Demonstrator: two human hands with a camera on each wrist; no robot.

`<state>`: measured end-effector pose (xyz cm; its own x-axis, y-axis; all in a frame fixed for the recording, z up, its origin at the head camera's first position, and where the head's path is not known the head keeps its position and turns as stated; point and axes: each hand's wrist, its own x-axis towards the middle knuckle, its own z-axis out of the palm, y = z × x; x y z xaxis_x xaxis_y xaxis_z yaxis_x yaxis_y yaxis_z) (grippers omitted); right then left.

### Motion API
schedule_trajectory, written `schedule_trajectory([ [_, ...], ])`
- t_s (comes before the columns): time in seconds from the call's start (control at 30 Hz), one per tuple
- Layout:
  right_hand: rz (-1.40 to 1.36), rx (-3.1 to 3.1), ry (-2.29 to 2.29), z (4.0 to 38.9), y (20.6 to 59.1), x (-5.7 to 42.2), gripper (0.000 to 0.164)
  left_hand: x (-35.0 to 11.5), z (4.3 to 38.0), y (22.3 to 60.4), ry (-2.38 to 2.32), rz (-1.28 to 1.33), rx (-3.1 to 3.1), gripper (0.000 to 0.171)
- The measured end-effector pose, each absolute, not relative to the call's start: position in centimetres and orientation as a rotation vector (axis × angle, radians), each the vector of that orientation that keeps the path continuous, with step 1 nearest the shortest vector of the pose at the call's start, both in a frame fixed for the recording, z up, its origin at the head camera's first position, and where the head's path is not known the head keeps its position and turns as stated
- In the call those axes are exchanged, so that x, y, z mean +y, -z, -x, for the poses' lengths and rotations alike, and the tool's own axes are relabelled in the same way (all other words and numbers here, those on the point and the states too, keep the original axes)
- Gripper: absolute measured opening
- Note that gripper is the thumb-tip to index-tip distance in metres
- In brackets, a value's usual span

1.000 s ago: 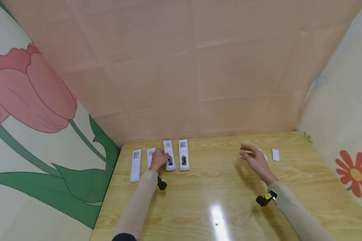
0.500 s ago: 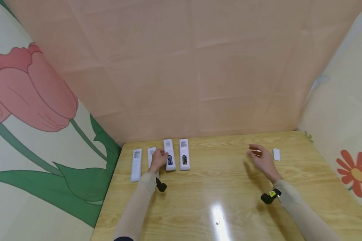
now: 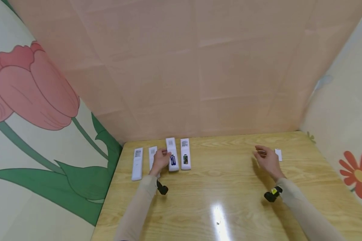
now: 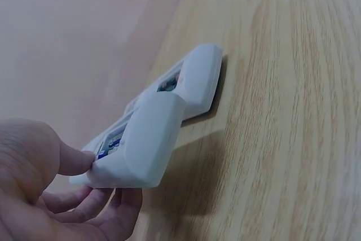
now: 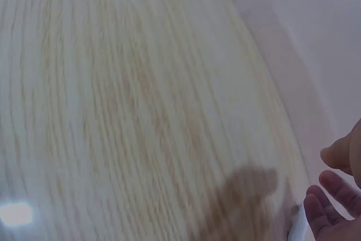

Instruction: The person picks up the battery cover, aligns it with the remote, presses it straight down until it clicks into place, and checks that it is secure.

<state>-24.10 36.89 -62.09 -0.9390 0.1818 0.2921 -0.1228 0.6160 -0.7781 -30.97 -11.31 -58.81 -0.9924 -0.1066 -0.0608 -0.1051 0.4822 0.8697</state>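
Observation:
My left hand (image 3: 161, 161) grips a white remote control (image 3: 170, 146) by its side, thumb above and fingers beneath. Its battery compartment is uncovered, with blue batteries (image 4: 114, 142) inside. In the left wrist view the near end of this remote is raised off the table, above its shadow. My right hand (image 3: 268, 161) hovers at the table's right side, fingers loosely bent, thumb apart, holding nothing. Beyond it lies a small white battery cover (image 3: 278, 154). In the right wrist view a white piece (image 5: 299, 227) shows partly behind the fingers.
Right of the held remote lies another uncovered remote (image 3: 185, 146) with a green battery inside. Two more white remotes lie to the left, one at the far left (image 3: 137, 164) and one partly behind my left hand (image 3: 152, 153). A papered wall (image 3: 199, 83) borders the wooden table (image 3: 229, 187).
My left hand has taken hold of the remote and tipped its near end up slightly. The right hand has moved right, over the spot where a second battery cover showed.

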Motion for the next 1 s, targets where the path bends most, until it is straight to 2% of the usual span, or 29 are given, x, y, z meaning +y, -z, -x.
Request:
schedule_trajectory([
  [0.27,0.044,-2.53,-1.065,24.5,62.8,37.9,0.033,-11.3,30.1,58.4,1.642,-0.233,-2.702,0.042],
  [0.67,-0.152,-2.463,-0.81,26.3,64.4,39.1,0.026,-11.2,29.7,58.6,1.706,-0.273,-2.704,0.043],
  [1.0,-0.094,-2.642,-0.738,26.8,64.5,39.8,0.031,-11.2,29.4,58.4,1.696,-0.25,-2.721,0.046],
])
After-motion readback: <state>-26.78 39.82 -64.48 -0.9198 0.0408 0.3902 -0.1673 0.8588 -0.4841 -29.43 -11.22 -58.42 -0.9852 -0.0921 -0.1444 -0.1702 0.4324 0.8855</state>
